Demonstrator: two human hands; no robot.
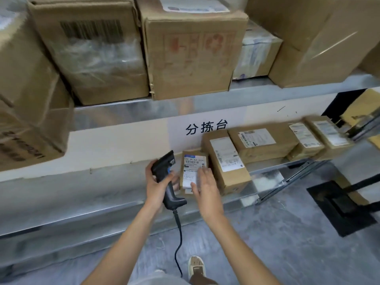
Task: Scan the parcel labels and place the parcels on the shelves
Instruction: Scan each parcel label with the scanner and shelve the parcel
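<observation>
Small parcel (190, 171) lies label-up on the metal sorting shelf (115, 182), directly between the two hands. Right hand (205, 187) rests on its near right part, fingers straight and loosely spread over the white label (194, 162); not gripping. Left hand (157, 186) just left of the parcel, fingers wrapped round the handle of a black barcode scanner (167, 177). Scanner head sits up and away from the left hand, close beside the parcel's left edge; touching or not, cannot tell. Scanner cable (178, 241) hangs down from the grip between the forearms toward the floor.

Just right of the right hand, a longer parcel (226, 161) touches the small one's right side. Beyond it, further right, a row of more labelled parcels (261, 140) (306, 140) (329, 132), blurred. Behind the hands, a white panel with black characters (206, 127).

Above the hands, upper shelf (267, 93) packed with big cardboard boxes: one with barcode and plastic wrap (92, 48), one with faded red print (193, 54), another at far right (318, 42). A large box (26, 99) overhangs at far left.

Below the forearms, grey floor (277, 233) and a shoe (196, 266). A dark frame (341, 206) on the floor, down right of the right hand.
</observation>
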